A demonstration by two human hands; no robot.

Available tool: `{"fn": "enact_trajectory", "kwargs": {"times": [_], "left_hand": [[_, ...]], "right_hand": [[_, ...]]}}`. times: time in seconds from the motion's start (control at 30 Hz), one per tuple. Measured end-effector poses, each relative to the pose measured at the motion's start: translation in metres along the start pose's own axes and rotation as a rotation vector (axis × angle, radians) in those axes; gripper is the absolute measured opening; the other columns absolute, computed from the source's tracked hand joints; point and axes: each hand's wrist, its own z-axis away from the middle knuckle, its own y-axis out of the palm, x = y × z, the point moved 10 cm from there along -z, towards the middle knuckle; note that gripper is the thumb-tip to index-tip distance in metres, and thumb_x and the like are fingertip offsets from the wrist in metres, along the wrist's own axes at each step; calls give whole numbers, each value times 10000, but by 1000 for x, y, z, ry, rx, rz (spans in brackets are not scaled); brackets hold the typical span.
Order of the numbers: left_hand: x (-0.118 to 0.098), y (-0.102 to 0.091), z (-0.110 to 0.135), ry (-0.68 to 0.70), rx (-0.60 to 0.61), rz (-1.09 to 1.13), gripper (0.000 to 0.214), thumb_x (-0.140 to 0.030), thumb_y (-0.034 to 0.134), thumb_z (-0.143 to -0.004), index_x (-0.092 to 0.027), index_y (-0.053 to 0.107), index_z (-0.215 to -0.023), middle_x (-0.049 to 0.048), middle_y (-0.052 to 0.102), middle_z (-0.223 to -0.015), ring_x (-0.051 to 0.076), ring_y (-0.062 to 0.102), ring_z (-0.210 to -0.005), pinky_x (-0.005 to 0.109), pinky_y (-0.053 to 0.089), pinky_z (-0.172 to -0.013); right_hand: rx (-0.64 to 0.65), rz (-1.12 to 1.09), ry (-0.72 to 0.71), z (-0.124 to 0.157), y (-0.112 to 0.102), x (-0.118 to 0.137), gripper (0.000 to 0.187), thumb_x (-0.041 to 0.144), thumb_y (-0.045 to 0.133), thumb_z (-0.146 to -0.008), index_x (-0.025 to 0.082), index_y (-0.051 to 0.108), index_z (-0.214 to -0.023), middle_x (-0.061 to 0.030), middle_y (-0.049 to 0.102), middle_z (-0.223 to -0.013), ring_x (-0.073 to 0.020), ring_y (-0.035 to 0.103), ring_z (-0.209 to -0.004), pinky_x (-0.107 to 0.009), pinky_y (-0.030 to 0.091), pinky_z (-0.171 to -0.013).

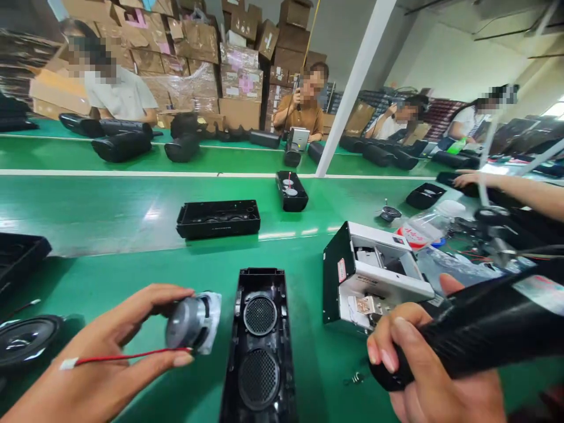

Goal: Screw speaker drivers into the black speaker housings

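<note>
Green work surface spreads across a factory room, with stacked cartons behind and several co-workers seated along the far bench. On the near side, a long open black case lies in front of the person, its hollow upward, showing two round grilles set one beyond the other. Just to its left, the left hand is partly closed, thumb below and fingers above, gripping a small speaker clear of the surface; the speaker is tilted on edge, with its pale front frame toward the case. A red wire ending in a white plug trails back across this hand. To the right, the right hand is curled firmly around a thick black tool, whose working end cannot be made out. Behind that hand stands a white box with a black side, and small metal pieces lie between hand and case. A larger loose speaker rests at the far left. Judged from this arrangement, the step in hand is bringing speaker and case together: both grilles appear uncovered, and the small speaker is not yet seated. Such a move calls for turning the speaker face down, centring it over a matching grille and keeping the wire from being trapped beneath its frame.
</note>
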Motion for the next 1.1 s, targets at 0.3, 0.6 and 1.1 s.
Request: {"fn": "enact_trajectory", "kwargs": {"times": [0.3,0.6,1.1], "left_hand": [[-122,88,-17,339,362,-54,524,-104,721,-734,-337,753,-1203,-40,819,-1144,231,772,-1067,629,250,-1402],[-101,139,-36,269,469,-274,506,-149,722,-762,-229,771,-1260,106,793,-1214,355,722,-1203,696,323,-1346],[-84,138,-28,324,289,-412,298,-206,814,-892,-234,767,-1184,29,824,-1181,314,749,-1236,526,452,-1302]], "right_hand": [[-69,-113,-88,-21,44,10,384,421,857,-971,250,585,-759,57,417,-632,-120,396,-483,-335,513,-454],[59,-137,-126,-34,128,2,709,158,747,-983,382,399,-1560,113,623,-718,-175,563,-503,-345,545,-509],[235,-56,-49,-28,135,-50,601,258,719,-1120,428,447,-1627,67,664,-844,-123,631,-593,-311,569,-602]]}}
